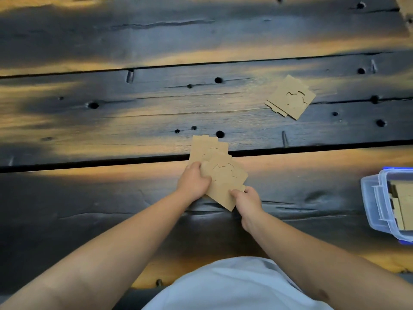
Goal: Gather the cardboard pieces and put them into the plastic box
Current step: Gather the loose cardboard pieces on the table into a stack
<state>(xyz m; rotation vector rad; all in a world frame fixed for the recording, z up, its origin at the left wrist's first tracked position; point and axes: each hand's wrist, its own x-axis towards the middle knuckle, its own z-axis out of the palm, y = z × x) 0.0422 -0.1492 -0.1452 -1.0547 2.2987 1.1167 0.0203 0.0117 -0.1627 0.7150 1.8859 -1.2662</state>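
Note:
A fanned stack of brown cardboard pieces (220,173) with cut-out curves is held over the middle of the dark wooden table. My left hand (193,181) grips the stack's left side. My right hand (247,201) pinches its lower right corner. A second small pile of cardboard pieces (290,97) lies flat on the table, further away to the right, untouched. The clear plastic box (372,206) with blue trim sits at the right edge of the view, with cardboard pieces (404,204) inside it.
The table (111,121) is made of dark, rough planks with gaps, knots and holes. My white shirt (234,287) fills the bottom centre.

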